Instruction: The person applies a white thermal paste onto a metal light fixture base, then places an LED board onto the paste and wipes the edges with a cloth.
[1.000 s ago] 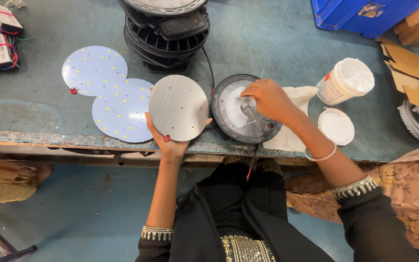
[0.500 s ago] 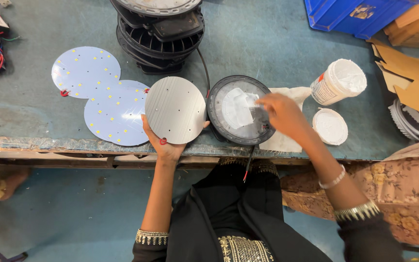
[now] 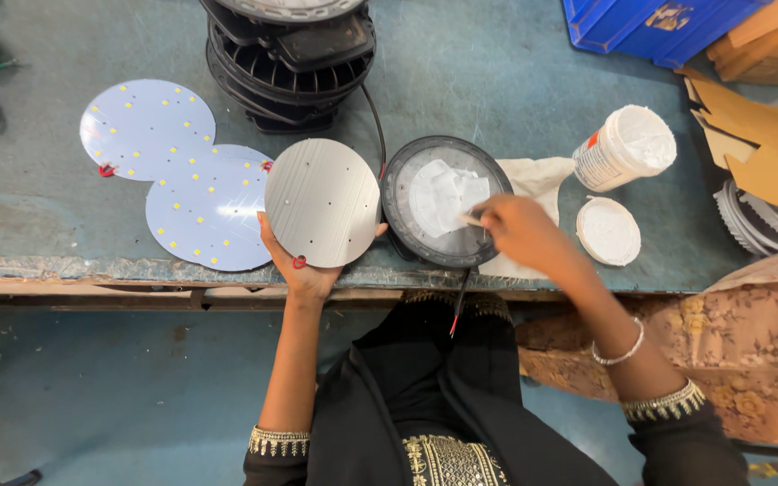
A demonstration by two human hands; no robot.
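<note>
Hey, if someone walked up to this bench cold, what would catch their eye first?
Probably the black round housing at the table's front edge, smeared inside with white paste, where the right hand works a small tool. Just left of it, the left hand holds up a grey metal disc, plain side showing. Two white LED boards lie overlapping further left, and an open paste tub with its lid sits to the right.
</note>
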